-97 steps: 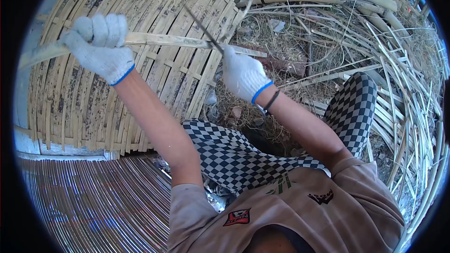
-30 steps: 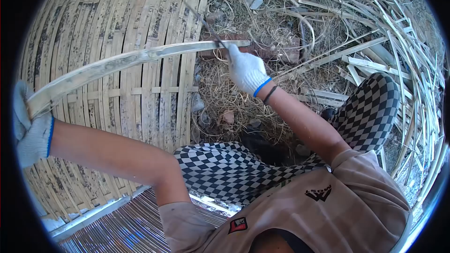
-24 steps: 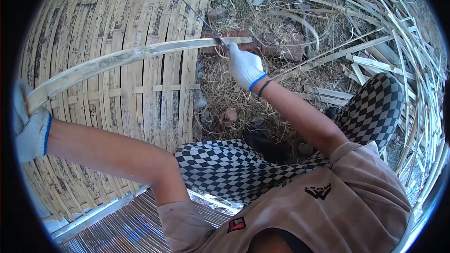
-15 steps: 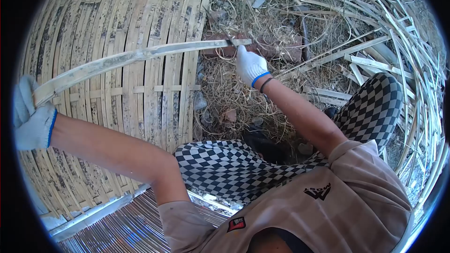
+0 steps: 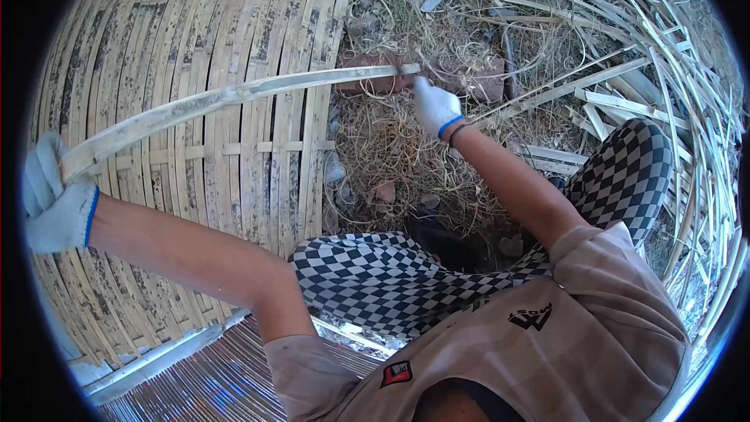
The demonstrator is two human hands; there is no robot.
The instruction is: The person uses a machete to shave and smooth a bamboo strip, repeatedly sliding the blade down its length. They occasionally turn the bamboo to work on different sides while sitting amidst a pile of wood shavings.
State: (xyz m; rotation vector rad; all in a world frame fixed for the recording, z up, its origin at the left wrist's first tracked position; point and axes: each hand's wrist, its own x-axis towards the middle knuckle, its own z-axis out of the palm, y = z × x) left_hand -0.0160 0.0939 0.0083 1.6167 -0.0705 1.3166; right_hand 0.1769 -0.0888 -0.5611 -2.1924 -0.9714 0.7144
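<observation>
Two gloved hands, one long bamboo strip point(image 5: 234, 98), and a whole lot of mess around me. I'm sitting on bare ground covered in dry straw and shavings point(image 5: 391, 156), outdoors in bright sun, so no real room to speak of.

Taking the strip as the landmark: it arcs across in front of me, bowed upward. My left hand point(image 5: 55, 203) is wrapped tight around its near, lower end. My right hand point(image 5: 436, 105) sits right at its far tip, fingers curled in, but I can't tell if there's anything gripped in it or if it's just pinching the strip end.

Behind and under the strip is a big woven bamboo mat point(image 5: 195, 47), speckled dark with mould or weathering. Past the strip's far tip lie a couple of reddish bricks point(image 5: 461, 78) in the straw. Off to the right of that tip there's a tangled heap of loose bamboo slats point(image 5: 664, 70). Below the strip are my checkered trousers point(image 5: 375, 281).

Writing-wise, my tan shirt point(image 5: 547, 352) has a dark logo and a red patch, neither readable from here.
</observation>
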